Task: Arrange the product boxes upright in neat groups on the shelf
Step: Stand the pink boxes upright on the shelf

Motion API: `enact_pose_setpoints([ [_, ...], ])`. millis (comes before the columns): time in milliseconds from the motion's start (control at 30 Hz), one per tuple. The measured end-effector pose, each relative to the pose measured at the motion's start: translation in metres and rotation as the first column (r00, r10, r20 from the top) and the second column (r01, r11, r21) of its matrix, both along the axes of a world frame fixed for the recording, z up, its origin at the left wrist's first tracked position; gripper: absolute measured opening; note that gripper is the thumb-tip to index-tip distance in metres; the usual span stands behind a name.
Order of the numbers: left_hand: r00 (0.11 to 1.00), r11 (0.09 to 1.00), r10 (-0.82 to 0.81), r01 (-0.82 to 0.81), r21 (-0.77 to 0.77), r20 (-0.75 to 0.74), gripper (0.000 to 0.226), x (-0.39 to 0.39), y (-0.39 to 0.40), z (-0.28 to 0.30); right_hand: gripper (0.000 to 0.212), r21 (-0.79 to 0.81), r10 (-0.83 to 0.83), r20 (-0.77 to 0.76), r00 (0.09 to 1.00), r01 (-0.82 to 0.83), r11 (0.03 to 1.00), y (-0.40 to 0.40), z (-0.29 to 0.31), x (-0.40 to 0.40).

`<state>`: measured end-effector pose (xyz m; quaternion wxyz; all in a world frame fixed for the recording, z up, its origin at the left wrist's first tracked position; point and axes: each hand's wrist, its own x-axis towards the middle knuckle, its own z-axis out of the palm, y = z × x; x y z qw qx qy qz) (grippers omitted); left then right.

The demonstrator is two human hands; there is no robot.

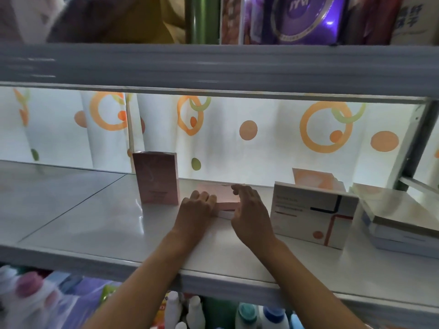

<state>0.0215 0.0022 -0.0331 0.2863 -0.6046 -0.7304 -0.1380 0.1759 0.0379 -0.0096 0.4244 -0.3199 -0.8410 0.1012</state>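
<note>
Head view: a flat pink box lies on its big face on the white shelf. It sits right between the two hands. The left hand is at the box's left edge, and its fingers are bent over that edge and touch it. The right hand is at the box's right edge. Its fingers are mostly straight and a little spread, reaching along that side toward the back. I cannot tell if they press the box or only hover beside it. Both hands are about as near to the box as each other, one on each side.

The long side of the flat box seems to run away from the person, toward the curtain at the back. So I think the next move is to tip it up from its near end until it stands.

Just to the left, a tall pink box stands upright. It looks like the same kind, so the flat one likely goes beside it. To the right, a white box with lines stands up, close to the right hand. An orange box shows behind it. Further right is a flat stack of boxes.

The right hand has little room, so it could bump the white box.
</note>
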Motion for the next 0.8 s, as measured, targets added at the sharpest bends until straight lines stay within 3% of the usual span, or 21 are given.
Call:
enact_pose_setpoints([
  [67, 0.999, 0.997, -0.033, 0.034, 0.074, -0.018, 0.028, 0.0, -0.001, -0.001, 0.047, 0.007, -0.005, -0.02, 1.0, 0.005, 1.0, 0.003, -0.001, -0.005],
  [167, 0.989, 0.962, -0.128, 0.107, 0.252, 0.068, 0.02, 0.007, -0.003, 0.002, 0.016, -0.034, -0.062, -0.136, 0.989, 0.058, 0.998, 0.003, -0.006, -0.011],
  [300, 0.953, 0.87, -0.227, 0.106, 0.482, 0.201, 0.014, 0.014, -0.007, 0.006, 0.011, -0.39, -0.084, -0.332, 0.939, -0.056, 0.919, 0.002, -0.009, -0.01],
  [400, 0.955, 0.856, -0.219, 0.091, 0.508, 0.198, 0.025, 0.017, -0.011, 0.005, 0.012, -0.584, 0.001, -0.436, 0.9, -0.284, 0.761, 0.005, -0.002, -0.006],
  [500, 0.958, 0.851, -0.238, 0.126, 0.51, 0.161, 0.031, 0.018, -0.009, 0.003, 0.043, -0.636, 0.105, -0.556, 0.824, -0.504, 0.584, 0.01, 0.0, -0.008],
  [567, 0.944, 0.851, -0.293, 0.185, 0.491, 0.151, 0.033, 0.021, -0.009, 0.001, 0.064, -0.612, 0.163, -0.596, 0.786, -0.576, 0.542, 0.011, 0.001, -0.008],
  [800, 0.833, 0.853, -0.457, 0.31, 0.421, 0.312, 0.022, 0.018, -0.021, -0.002, 0.049, -0.619, 0.152, -0.652, 0.743, -0.637, 0.46, 0.006, -0.005, -0.006],
])
